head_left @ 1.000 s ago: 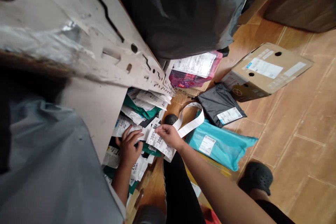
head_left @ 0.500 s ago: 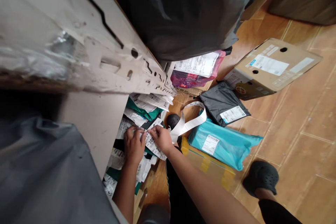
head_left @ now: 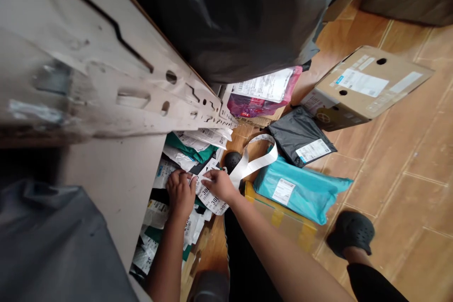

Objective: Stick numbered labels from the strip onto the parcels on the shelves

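A long white strip of printed labels [head_left: 212,197] with large black numbers lies across my right hand, its tail looping away over the floor [head_left: 262,165]. My right hand [head_left: 221,185] is closed in a pinch on the strip near its upper end. Close by on the left, my left hand [head_left: 180,192] has curled fingers, with a small white label edge [head_left: 193,179] at the thumb and fingertips. Beneath both hands are piled parcels in white and green plastic bags [head_left: 187,146], several bearing printed labels. My palms are hidden.
A pale metal shelf upright [head_left: 141,99] and board [head_left: 109,188] stand at left. Overhead hangs a large black bag [head_left: 247,19]. On the floor lie a teal parcel [head_left: 304,188], a black parcel [head_left: 297,132], a carton [head_left: 371,85] and a yellow-taped box [head_left: 279,217].
My hands have drawn slightly apart, the right one shifting along the label strip so that a gap shows between the fingertips. The view has shifted a little.
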The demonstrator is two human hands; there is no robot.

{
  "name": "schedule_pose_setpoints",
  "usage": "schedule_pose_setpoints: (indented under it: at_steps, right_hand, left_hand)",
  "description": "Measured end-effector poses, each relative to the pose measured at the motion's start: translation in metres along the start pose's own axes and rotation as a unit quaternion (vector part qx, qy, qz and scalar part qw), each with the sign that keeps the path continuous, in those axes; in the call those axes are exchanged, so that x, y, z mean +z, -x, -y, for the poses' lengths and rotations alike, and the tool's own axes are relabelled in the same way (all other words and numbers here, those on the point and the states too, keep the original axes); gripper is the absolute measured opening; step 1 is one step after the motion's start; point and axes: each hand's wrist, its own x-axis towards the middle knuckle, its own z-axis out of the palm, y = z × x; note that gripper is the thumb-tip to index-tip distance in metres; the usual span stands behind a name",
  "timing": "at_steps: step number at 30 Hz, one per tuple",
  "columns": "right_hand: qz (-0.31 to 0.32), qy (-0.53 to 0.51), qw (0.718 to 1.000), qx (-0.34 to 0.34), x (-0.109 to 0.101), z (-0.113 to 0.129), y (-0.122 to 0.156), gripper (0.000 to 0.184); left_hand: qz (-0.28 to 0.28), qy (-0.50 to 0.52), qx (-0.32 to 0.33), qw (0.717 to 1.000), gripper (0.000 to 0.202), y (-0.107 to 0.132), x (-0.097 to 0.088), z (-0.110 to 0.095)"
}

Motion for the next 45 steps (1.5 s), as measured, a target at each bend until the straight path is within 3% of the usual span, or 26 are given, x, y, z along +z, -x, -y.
schedule_pose_setpoints:
  at_steps: [7, 12, 14, 16, 18, 20, 23, 26, 28, 31, 35, 39, 41, 45]
  right_hand:
    - [-0.089, 0.053, 0.992, 0.072, 0.002, 0.001, 0.005, 0.034]
    - [0.031, -0.111, 0.990, 0.085, -0.015, -0.019, 0.020, 0.026]
    - [0.032, -0.133, 0.985, 0.105, -0.026, -0.031, 0.032, 0.030]
    - [0.011, -0.195, 0.973, 0.125, -0.034, -0.041, 0.045, 0.038]
    - [-0.006, -0.287, 0.949, 0.129, -0.039, -0.047, 0.057, 0.044]
    - [-0.011, -0.360, 0.926, 0.115, -0.039, -0.047, 0.062, 0.046]
    - [-0.004, -0.383, 0.920, 0.081, -0.034, -0.036, 0.057, 0.046]
    - [0.007, -0.364, 0.930, 0.054, -0.032, -0.021, 0.043, 0.050]
    - [0.009, -0.347, 0.937, 0.045, -0.033, -0.013, 0.033, 0.050]
    - [0.019, -0.341, 0.939, 0.039, -0.039, -0.005, 0.023, 0.050]
    - [0.023, -0.363, 0.930, 0.042, -0.046, -0.003, 0.020, 0.050]
    - [0.020, -0.363, 0.930, 0.051, -0.042, -0.009, 0.019, 0.051]
    - [0.027, -0.361, 0.930, 0.058, -0.037, -0.013, 0.019, 0.052]
    - [0.045, -0.360, 0.930, 0.053, -0.027, -0.018, 0.016, 0.049]
  left_hand:
    - [-0.009, -0.039, -0.004, 0.999, 0.025, -0.001, 0.005, -0.003]
    - [-0.019, -0.037, -0.007, 0.999, 0.022, -0.001, 0.012, -0.001]
    - [-0.026, -0.031, -0.005, 0.999, 0.020, 0.000, 0.011, 0.000]
    - [-0.077, 0.009, -0.012, 0.997, 0.029, 0.000, 0.006, 0.001]
    - [-0.173, 0.056, -0.021, 0.983, 0.044, -0.002, -0.002, 0.000]
    - [-0.241, 0.079, -0.009, 0.967, 0.037, -0.007, -0.013, -0.003]
    - [-0.222, 0.114, 0.016, 0.968, 0.012, -0.018, -0.026, -0.010]
    - [-0.234, 0.206, -0.007, 0.950, 0.020, -0.030, -0.029, -0.014]
    - [-0.230, 0.254, 0.015, 0.939, 0.018, -0.035, -0.028, -0.012]
    - [-0.176, 0.231, 0.073, 0.954, 0.025, -0.040, -0.027, -0.004]
    - [-0.137, 0.187, 0.083, 0.969, 0.024, -0.043, -0.035, 0.011]
    - [-0.051, 0.211, 0.110, 0.970, 0.028, -0.048, -0.043, 0.017]
    - [-0.075, 0.247, 0.076, 0.963, 0.028, -0.050, -0.041, 0.014]
    - [-0.215, 0.250, -0.039, 0.943, 0.022, -0.048, -0.027, 0.004]
